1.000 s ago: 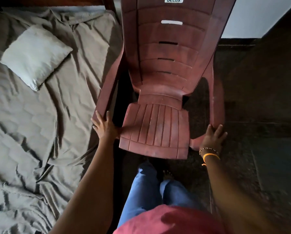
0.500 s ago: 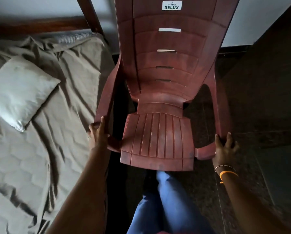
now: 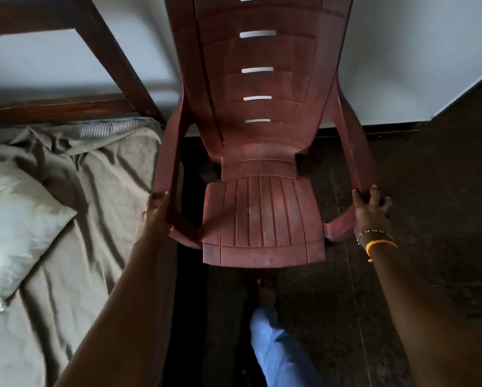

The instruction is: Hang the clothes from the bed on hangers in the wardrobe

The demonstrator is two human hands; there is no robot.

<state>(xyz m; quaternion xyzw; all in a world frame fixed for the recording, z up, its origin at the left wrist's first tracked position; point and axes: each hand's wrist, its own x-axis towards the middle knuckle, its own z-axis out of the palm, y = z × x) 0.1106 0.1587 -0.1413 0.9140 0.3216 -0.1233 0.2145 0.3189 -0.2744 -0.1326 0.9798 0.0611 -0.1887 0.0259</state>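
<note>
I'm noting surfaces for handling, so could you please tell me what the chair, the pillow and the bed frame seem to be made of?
Chair: moulded plastic, reddish-brown, dull sheen; one-piece ribbed seat and slotted back.
Pillow: pale cloth with a slight satin shine, creased and soft-looking.
Bed frame: probably dark polished wood, judging by its straight bars and soft gloss.

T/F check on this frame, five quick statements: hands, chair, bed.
1. Both hands grip the chair's armrests. True: left hand and right hand each hold an armrest of the chair.
2. The chair is blue. False: it is reddish-brown plastic.
3. A pillow lies on the bed. True.
4. Clothes are piled on the chair seat. False: the seat is bare.
5. The orange band is on the left wrist. False: the orange band is on the right wrist.
</note>
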